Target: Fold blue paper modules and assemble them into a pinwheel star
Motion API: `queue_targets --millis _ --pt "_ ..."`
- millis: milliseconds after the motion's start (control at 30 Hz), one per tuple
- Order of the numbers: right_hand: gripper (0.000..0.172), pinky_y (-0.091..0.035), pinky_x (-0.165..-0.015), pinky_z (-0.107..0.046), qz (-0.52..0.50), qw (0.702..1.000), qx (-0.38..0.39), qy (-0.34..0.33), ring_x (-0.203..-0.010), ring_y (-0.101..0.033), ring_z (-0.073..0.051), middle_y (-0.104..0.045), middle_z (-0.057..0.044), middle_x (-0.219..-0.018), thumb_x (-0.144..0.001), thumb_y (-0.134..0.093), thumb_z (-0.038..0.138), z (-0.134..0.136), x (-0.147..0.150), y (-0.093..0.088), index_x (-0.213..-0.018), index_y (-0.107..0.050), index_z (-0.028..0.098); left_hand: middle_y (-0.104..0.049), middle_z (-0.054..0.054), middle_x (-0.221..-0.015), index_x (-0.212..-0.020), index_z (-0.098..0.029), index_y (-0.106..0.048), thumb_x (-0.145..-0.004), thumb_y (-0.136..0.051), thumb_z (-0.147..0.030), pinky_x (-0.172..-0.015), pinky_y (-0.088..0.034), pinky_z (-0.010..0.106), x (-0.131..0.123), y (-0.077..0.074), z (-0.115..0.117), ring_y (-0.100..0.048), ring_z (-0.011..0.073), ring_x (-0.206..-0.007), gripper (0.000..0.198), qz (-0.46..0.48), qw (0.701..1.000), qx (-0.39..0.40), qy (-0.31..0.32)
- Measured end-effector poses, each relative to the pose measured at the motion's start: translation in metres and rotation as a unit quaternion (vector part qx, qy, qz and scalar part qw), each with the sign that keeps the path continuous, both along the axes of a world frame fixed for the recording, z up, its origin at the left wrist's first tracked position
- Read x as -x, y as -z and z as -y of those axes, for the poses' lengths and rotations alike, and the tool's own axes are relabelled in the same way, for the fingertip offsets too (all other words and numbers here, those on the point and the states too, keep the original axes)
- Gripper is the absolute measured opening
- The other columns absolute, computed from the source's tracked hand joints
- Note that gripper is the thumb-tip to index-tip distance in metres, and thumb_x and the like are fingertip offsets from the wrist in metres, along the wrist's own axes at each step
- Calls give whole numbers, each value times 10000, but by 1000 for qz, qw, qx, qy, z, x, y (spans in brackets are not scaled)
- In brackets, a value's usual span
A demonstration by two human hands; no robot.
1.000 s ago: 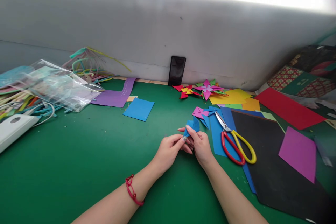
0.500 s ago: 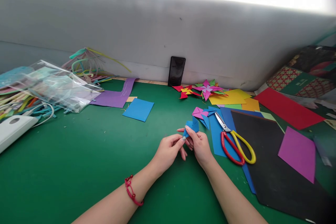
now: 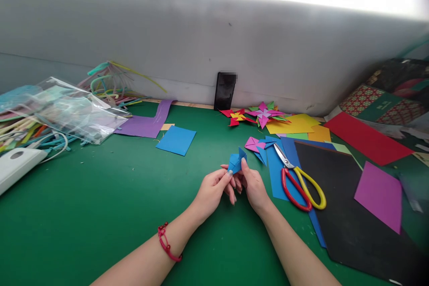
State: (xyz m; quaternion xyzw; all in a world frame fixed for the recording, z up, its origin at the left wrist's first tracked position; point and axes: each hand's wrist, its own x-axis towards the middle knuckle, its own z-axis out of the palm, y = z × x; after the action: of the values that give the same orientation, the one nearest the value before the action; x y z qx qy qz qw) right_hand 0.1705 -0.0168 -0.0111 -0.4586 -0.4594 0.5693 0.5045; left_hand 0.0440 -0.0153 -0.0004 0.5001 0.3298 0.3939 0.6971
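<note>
A small folded piece of blue paper [image 3: 235, 163] is held up just right of the frame's centre, one pointed flap standing at its top. The left hand [image 3: 209, 191] pinches its lower edge between thumb and fingers, while the right hand [image 3: 256, 190] grips its right side, thumb pressed against the face. The two hands are close together, both closed on the same paper — whether their lower fingers touch, I cannot tell. A red bracelet [image 3: 166, 243] circles the left wrist, at lower centre.

Just beyond the right hand lies a pink-and-blue folded piece [image 3: 254, 144]. To its right, scissors [image 3: 288, 164] with one red and one yellow handle rest partly over blue sheets [image 3: 276, 183] and a black sheet [image 3: 342, 205], which carries a magenta rectangle [image 3: 380, 196]. Upper right of centre are bright folded stars [image 3: 263, 115]; a dark phone [image 3: 224, 91] leans on the wall beside them. Left of centre a flat blue square [image 3: 176, 140] lies on the green table [image 3: 110, 205] — near a purple sheet [image 3: 142, 126].
</note>
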Motion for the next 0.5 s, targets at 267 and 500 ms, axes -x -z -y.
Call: queue_targets --millis 267,500 --pt "523 -341 -452 -238 1 1000 1 27 -406 -422 -102 -439 8 -413 -825 -405 514 0 0 3 -430 -446 173 -546 -16 -412 -645 -148 -477 -842 -404 -346 -523 -451 249 1 -1 -1 -523 113 -392 289 0 1000 6 20" --pt "510 -307 -424 -231 17 999 -9 46 -387 -401 -98 -416 16 -384 -825 -439 472 -1 -2 5 -410 -441 174 -511 -34 -389 -631 -155 -465 -831 -418 -366 -509 -442 236 0 -2 -1 -508 106 -375 295 -23 999 4 28"
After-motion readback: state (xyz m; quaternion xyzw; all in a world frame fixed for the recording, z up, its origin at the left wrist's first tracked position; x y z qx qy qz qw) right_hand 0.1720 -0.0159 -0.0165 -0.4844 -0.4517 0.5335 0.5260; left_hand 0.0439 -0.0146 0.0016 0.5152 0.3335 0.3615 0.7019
